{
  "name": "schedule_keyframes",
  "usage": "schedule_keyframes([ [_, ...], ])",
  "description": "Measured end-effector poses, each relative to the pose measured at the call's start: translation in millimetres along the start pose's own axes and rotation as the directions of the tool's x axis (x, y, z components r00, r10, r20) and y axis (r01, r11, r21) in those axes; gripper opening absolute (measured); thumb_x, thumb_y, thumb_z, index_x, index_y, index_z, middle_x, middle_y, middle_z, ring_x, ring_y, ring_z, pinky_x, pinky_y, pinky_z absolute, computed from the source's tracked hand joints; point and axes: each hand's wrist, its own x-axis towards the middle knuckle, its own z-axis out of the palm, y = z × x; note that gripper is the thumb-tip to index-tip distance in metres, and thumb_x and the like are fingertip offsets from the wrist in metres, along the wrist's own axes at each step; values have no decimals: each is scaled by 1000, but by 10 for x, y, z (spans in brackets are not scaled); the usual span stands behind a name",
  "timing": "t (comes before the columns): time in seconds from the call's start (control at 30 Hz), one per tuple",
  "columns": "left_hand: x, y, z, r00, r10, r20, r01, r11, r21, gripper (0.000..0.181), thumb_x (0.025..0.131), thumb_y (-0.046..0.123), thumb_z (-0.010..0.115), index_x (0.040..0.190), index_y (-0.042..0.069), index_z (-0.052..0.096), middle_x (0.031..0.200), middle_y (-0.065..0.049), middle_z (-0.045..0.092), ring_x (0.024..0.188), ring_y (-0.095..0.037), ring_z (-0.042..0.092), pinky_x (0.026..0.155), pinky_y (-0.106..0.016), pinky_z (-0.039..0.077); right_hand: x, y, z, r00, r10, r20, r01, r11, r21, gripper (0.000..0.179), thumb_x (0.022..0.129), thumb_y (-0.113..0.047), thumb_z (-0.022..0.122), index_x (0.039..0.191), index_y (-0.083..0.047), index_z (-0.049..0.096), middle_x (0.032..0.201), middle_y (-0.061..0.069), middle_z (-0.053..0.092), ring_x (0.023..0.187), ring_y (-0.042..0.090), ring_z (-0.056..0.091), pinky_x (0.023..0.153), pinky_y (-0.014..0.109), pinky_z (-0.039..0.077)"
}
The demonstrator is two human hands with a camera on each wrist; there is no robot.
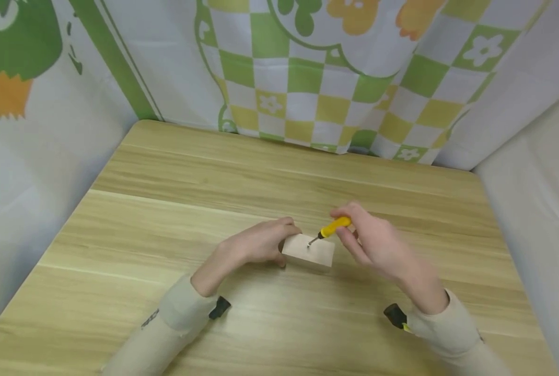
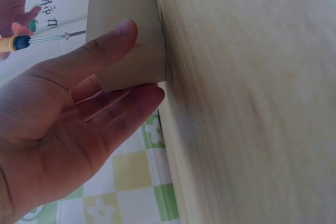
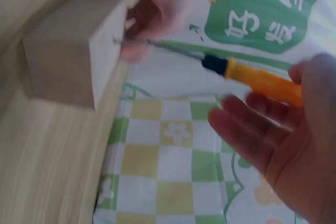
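A pale wooden block (image 1: pixel 318 254) rests on the table. My left hand (image 1: pixel 260 242) grips its left end, with the thumb on the near side and the fingers on the far side, as the left wrist view shows. A screw (image 2: pixel 76 33) stands partly out of the block's top face. My right hand (image 1: pixel 380 245) holds a screwdriver (image 1: pixel 336 226) by its yellow handle, tilted toward the right. The shaft (image 2: pixel 47 38) of the screwdriver meets the screw head. In the right wrist view several fingers (image 3: pixel 247 135) of the right hand stand away from the handle.
The wood-grain table (image 1: pixel 166 235) extends around the block on all sides. A patterned cloth (image 1: pixel 303 99) hangs along its back edge, with white cloth walls at the left (image 1: pixel 35 172) and right (image 1: pixel 538 183). Dark wrist devices (image 1: pixel 220 308) sit at both cuffs.
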Motion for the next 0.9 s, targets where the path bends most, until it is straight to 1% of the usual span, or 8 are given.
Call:
schedule_keyframes([
  [0.13, 0, 25, -11, 1000, 5, -3, -5, 1000, -3, 60, 67, 15, 84, 121, 16, 59, 107, 7, 53, 94, -9, 52, 87, -28, 46, 52, -111, 44, 992, 121, -24, -122, 992, -44, 16, 97, -18, 49, 109, -8, 50, 67, -4, 52, 48, 6, 40, 45, 19, 37],
  [0.2, 0, 27, -15, 1000, 12, -8, -12, 1000, 3, 61, 66, 15, 85, 121, 16, 59, 107, 6, 53, 94, -9, 52, 86, -27, 46, 94, -138, 18, 993, 119, 4, -118, 991, -65, 11, 97, -15, 49, 105, -8, 51, 72, -3, 55, 51, 5, 42, 47, 20, 39],
  [0.3, -5, 21, -14, 1000, 17, -11, -17, 1000, 0, 61, 66, 16, 85, 122, 15, 59, 106, 6, 53, 93, -9, 52, 85, -27, 46, 142, -130, -69, 995, -7, 100, 12, 998, -58, 9, 95, -9, 50, 103, -9, 52, 87, -3, 58, 67, 5, 51, 59, 22, 46],
  [0.47, -19, 1, -4, 1000, 15, -14, -15, 1000, -5, 63, 66, 16, 85, 123, 15, 58, 107, 6, 53, 92, -9, 51, 84, -27, 45, 143, -51, -190, 959, -205, 198, 198, 979, 56, 17, 91, -1, 47, 104, -11, 55, 95, -8, 52, 80, 4, 48, 71, 21, 46],
  [0.6, -24, -6, 4, 1000, 11, -10, -11, 1000, 5, 63, 67, 17, 84, 124, 15, 58, 108, 6, 53, 93, -9, 52, 85, -27, 45, 115, -57, -123, 981, -89, 170, 92, 996, -8, 23, 94, -11, 46, 115, -12, 53, 96, -8, 56, 70, 1, 49, 63, 20, 46],
  [0.73, -15, -6, 8, 1000, 18, -6, -17, 1000, 24, 57, 68, 16, 83, 120, 18, 60, 106, 7, 52, 92, -9, 51, 83, -26, 46, 118, -143, -4, 996, 61, 59, -53, 990, -131, 25, 99, -23, 43, 118, -9, 50, 81, -7, 62, 50, 1, 45, 47, 20, 41],
  [0.8, -5, -7, 11, 1000, 22, -11, -22, 999, 30, 56, 68, 16, 84, 119, 18, 60, 105, 7, 52, 91, -9, 51, 83, -26, 45, 145, -188, 19, 996, 76, 35, -70, 984, -162, 21, 99, -23, 41, 112, -9, 51, 76, -7, 62, 45, 1, 39, 43, 19, 37],
  [0.9, 6, -8, 13, 1000, 23, -15, -23, 999, 25, 57, 67, 16, 84, 119, 18, 60, 104, 7, 51, 90, -9, 50, 81, -25, 45, 203, -230, -10, 997, 8, 82, 6, 984, -177, 15, 99, -20, 41, 104, -11, 50, 78, -8, 60, 51, 1, 42, 47, 19, 39],
])
